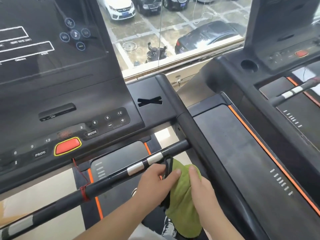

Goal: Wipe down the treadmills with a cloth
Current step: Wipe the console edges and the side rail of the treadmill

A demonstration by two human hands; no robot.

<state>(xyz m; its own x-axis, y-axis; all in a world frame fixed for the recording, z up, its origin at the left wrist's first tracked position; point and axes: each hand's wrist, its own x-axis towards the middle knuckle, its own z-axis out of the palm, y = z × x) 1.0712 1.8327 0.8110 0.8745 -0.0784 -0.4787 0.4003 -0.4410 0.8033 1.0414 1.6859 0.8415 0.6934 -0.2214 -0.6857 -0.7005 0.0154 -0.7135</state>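
A green cloth [183, 201] hangs between both my hands, below the black crossbar [121, 172] of the near treadmill. My left hand [154, 181] pinches the cloth's upper left edge together with a black strap [168, 168]. My right hand [200, 186] grips the cloth from the right, fingers pressed on its top. The treadmill's console [69, 108] with a red stop button [67, 146] rises at the left. Its right handrail [192, 129] runs diagonally just beyond my hands.
A second treadmill [284, 104] stands to the right with its own console and cup holder [249, 66]. A window [164, 37] ahead looks down on parked cars. A red cord [84, 191] is tied around the crossbar at the left.
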